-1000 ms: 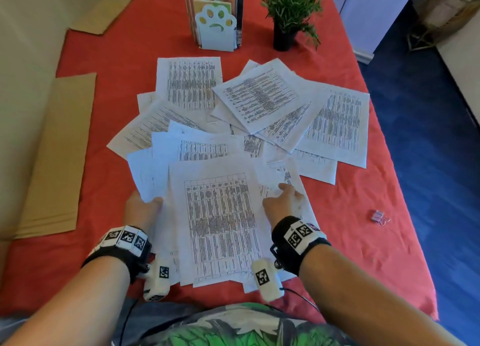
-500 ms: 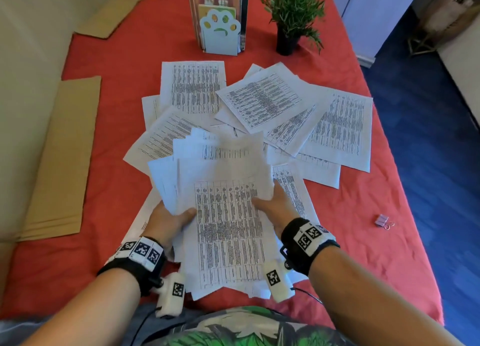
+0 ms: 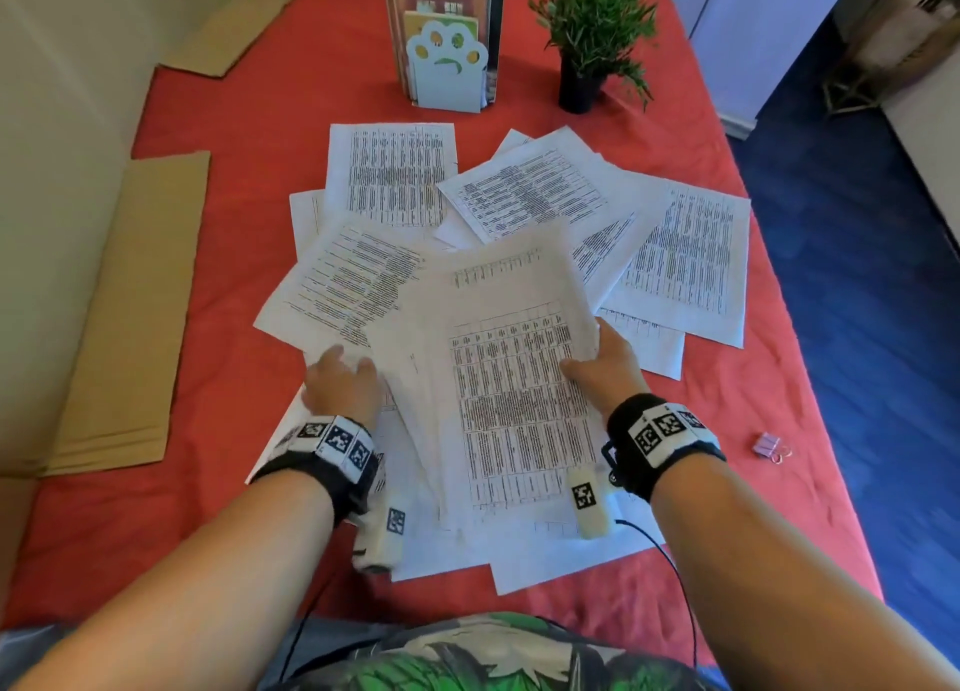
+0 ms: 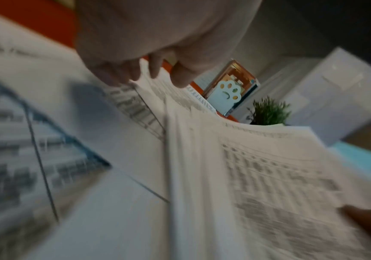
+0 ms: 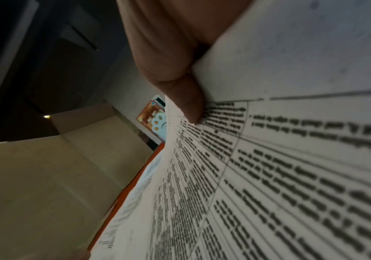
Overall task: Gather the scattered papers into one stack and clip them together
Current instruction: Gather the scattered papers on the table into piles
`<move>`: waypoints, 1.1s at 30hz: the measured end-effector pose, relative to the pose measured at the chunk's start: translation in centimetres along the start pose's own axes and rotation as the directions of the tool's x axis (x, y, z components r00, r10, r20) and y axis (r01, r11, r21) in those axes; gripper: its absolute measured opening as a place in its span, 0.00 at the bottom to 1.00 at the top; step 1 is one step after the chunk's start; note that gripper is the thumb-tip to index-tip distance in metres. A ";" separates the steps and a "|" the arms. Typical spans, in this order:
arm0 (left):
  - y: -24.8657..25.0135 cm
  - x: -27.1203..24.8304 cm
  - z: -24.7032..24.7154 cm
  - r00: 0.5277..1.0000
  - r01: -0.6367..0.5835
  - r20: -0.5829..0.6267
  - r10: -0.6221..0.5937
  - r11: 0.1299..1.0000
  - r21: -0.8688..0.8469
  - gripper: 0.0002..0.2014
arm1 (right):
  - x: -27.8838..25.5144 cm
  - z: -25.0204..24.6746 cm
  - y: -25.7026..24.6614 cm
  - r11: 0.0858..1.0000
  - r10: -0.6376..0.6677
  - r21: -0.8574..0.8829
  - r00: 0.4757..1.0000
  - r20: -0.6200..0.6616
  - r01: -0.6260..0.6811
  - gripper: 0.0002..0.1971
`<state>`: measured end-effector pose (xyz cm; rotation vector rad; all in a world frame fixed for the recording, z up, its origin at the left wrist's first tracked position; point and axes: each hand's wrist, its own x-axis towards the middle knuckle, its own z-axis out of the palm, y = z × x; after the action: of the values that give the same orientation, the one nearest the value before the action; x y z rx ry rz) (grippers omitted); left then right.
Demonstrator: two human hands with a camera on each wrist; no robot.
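White printed sheets lie fanned over the red tablecloth (image 3: pixel 218 134); loose ones sit at the back (image 3: pixel 395 171), centre (image 3: pixel 530 191), right (image 3: pixel 685 259) and left (image 3: pixel 343 285). A gathered bundle of papers (image 3: pixel 514 389) (image 5: pixel 291 176) is tilted up in front of me. My right hand (image 3: pixel 602 363) grips its right edge, thumb (image 5: pixel 180 88) on the top sheet. My left hand (image 3: pixel 340 384) is knuckles-up at the bundle's left edge, fingers (image 4: pixel 113 75) curled around that edge; this view is blurred. A pink binder clip (image 3: pixel 771 449) lies alone at the right.
A paw-shaped book holder (image 3: pixel 447 67) and a small potted plant (image 3: pixel 597 30) stand behind the papers. Folded cardboard (image 3: pixel 130 316) lies along the table's left side. The table's right edge drops to a blue floor (image 3: pixel 857 275) just past the clip.
The bundle has come up off the table and moved forward over the spread. My left hand has shifted from thumb-on-top to knuckles-up at the left edge; the right hand now grips the right edge.
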<state>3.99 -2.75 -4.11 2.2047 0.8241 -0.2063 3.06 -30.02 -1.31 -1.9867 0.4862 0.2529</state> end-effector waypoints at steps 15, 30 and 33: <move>-0.9 2.3 -1.4 0.991 0.098 0.064 -0.121 0.955 0.280 0.30 | -0.2 -4.3 1.3 0.998 0.027 0.059 0.993 -0.112 -0.020 0.14; -0.5 1.8 -1.7 0.994 -0.049 -0.098 0.039 0.993 -0.109 0.43 | -1.3 0.9 2.8 0.985 0.104 -0.153 0.974 0.199 -0.074 0.24; -1.5 1.1 -1.0 0.986 -0.133 -0.126 0.108 0.966 -0.220 0.42 | -1.0 1.3 3.2 0.979 0.104 -0.189 0.985 0.136 -0.077 0.24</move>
<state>3.84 -0.75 -4.71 2.0546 0.7321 0.0709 0.82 -29.86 -4.10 -2.1084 0.4743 0.5124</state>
